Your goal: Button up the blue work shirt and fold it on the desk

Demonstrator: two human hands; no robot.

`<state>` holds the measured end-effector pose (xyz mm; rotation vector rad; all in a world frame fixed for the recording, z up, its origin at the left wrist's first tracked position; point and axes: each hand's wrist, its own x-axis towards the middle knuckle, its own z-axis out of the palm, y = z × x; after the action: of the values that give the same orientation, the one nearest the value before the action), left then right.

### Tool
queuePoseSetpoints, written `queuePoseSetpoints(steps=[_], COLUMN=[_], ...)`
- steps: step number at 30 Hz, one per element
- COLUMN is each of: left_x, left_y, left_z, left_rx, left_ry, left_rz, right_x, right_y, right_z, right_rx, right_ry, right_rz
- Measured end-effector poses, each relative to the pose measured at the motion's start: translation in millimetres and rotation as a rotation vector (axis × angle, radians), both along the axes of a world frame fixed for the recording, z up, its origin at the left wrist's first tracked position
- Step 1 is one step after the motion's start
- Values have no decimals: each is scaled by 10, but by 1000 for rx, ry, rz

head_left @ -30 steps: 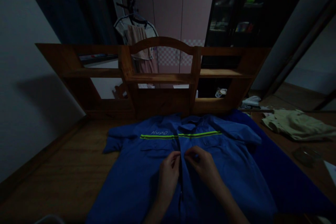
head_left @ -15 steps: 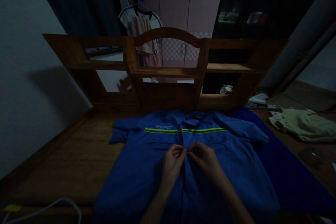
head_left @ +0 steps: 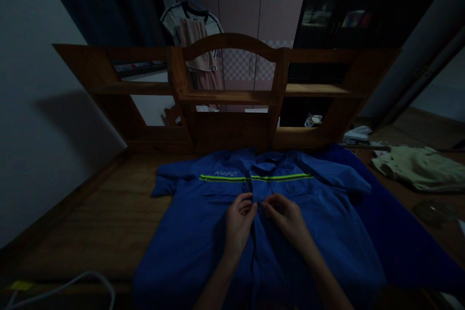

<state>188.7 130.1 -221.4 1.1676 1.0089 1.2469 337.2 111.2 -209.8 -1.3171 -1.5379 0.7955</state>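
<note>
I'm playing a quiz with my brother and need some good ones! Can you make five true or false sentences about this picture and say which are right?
1. The left hand and right hand are close together at the front of the blue shirt. True.
2. The stripe across the shirt's chest is pink. False: it is bright yellow-green and dark.
3. The lettering on the shirt is just above the stripe. True.
4. The pale cloth lies on top of the shirt. False: it lies crumpled at the far right, apart from the shirt.
5. Clothes hang behind the wooden frame. True.
</note>
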Motion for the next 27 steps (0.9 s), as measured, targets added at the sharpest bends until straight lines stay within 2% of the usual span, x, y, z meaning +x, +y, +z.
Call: queuePoseSetpoints(steps=[5,11,14,18,20,27], left_x=[22,25,43,33,-18,-196], left_y=[-10,1,-19,-31,-21,-31], left_z=[-7,-34,-12,43,54,46], left_rx=[35,77,149,340,366,355], left_ry=[8,18,169,578,719,829], left_rz=[0,-18,36,129,122,91], right_x=[0,-20,-36,0,56,260], right_y=[0,-80,-114,-168,-233,-638], right_z=[-40,-17,8,21,31,56], right_rx=[13,161,234,265,262,200], right_ry=[26,-170,-249,-287,-288,-286], right_rz=[-43,-151,-89,-45,-63,-112])
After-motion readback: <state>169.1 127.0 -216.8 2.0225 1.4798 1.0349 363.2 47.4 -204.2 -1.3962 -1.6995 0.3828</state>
